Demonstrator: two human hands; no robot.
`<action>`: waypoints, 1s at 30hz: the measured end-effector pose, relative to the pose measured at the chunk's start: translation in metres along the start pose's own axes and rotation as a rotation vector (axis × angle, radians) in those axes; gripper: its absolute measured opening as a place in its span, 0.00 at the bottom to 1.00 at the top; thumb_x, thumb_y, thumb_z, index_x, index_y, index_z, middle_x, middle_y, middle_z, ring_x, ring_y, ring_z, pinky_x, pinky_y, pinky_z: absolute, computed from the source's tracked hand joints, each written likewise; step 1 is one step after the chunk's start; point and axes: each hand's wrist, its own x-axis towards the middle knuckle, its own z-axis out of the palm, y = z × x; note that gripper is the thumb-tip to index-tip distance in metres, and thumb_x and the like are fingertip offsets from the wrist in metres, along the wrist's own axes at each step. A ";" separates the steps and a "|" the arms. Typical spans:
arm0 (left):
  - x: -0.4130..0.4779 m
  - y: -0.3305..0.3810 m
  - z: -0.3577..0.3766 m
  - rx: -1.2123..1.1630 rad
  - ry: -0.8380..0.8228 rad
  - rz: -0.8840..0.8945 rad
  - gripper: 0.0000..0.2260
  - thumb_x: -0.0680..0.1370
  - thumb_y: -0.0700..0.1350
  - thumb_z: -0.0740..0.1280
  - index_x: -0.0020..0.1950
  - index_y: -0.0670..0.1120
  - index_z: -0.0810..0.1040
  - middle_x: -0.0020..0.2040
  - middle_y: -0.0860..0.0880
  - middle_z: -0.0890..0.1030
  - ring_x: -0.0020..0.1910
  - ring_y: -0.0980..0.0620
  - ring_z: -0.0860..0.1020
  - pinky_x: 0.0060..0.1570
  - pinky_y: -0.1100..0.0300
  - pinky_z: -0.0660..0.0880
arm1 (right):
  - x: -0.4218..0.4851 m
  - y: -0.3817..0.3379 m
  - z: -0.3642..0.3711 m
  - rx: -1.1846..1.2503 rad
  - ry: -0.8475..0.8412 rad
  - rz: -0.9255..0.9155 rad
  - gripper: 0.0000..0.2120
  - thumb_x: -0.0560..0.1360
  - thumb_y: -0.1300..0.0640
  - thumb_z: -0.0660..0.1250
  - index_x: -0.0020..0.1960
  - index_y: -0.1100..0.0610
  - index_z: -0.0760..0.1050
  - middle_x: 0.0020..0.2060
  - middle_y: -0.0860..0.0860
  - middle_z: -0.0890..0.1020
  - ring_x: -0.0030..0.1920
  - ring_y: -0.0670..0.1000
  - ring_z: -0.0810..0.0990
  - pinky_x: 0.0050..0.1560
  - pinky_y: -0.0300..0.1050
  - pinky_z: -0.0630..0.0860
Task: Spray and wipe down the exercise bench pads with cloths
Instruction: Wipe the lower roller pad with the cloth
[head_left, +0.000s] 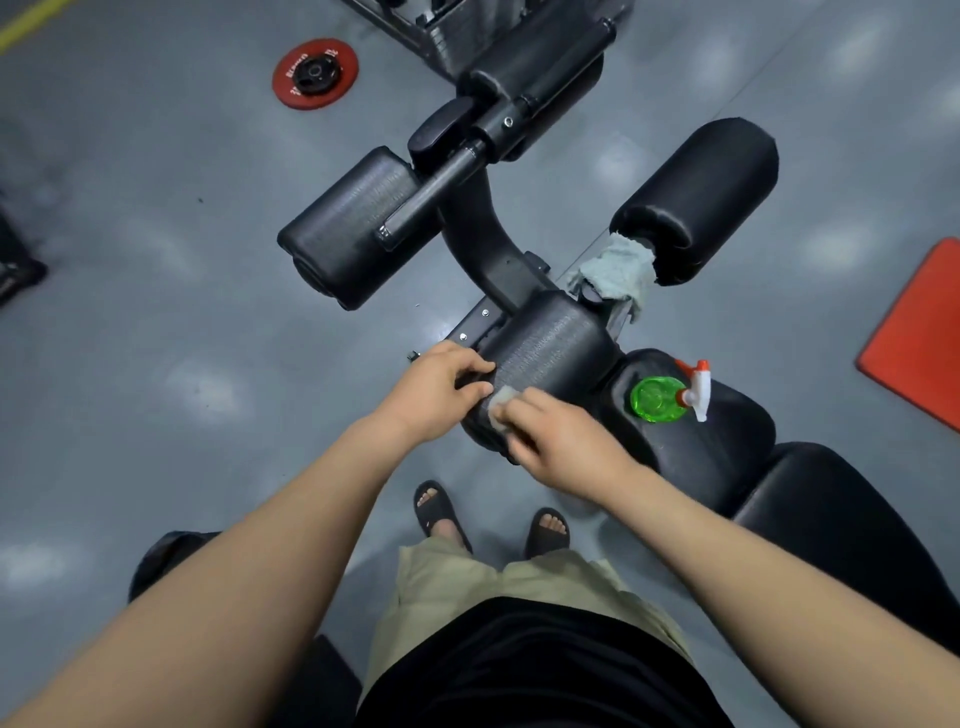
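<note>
A black roller pad (550, 343) sits at the near end of the exercise bench. My left hand (441, 387) grips its left end with curled fingers. My right hand (558, 436) presses a small pale cloth (503, 399) onto the pad's near side; most of the cloth is hidden under the fingers. A green spray bottle (658, 399) with a white and red trigger stands on the bench seat pad (727, 447), to the right of my hands. A second grey cloth (618, 270) is draped over the frame between the roller pads.
Two more black roller pads lie farther out, one on the left (353, 228) and one on the right (711, 192). A red weight plate (315, 73) lies on the grey floor. A red mat (924, 332) is at the right edge. My sandalled feet (488, 514) stand close to the bench.
</note>
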 end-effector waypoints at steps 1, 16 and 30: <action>0.001 -0.001 0.000 -0.009 -0.005 -0.004 0.11 0.78 0.44 0.74 0.59 0.49 0.84 0.50 0.59 0.72 0.50 0.57 0.75 0.57 0.67 0.67 | 0.003 0.009 -0.006 -0.028 -0.001 0.003 0.10 0.75 0.58 0.67 0.56 0.55 0.76 0.45 0.53 0.74 0.43 0.57 0.76 0.40 0.50 0.74; 0.000 -0.005 0.004 -0.064 0.001 -0.051 0.10 0.78 0.44 0.73 0.60 0.50 0.83 0.54 0.55 0.74 0.53 0.55 0.76 0.62 0.62 0.70 | 0.003 0.027 -0.020 -0.090 0.027 0.018 0.11 0.73 0.64 0.68 0.55 0.58 0.73 0.47 0.55 0.72 0.44 0.59 0.75 0.46 0.52 0.72; 0.005 -0.007 0.004 -0.131 0.012 -0.095 0.08 0.78 0.41 0.73 0.56 0.50 0.84 0.52 0.55 0.75 0.48 0.62 0.76 0.52 0.78 0.67 | -0.009 -0.007 0.014 -0.051 -0.077 -0.077 0.10 0.76 0.59 0.64 0.57 0.56 0.74 0.48 0.54 0.72 0.43 0.58 0.74 0.38 0.54 0.73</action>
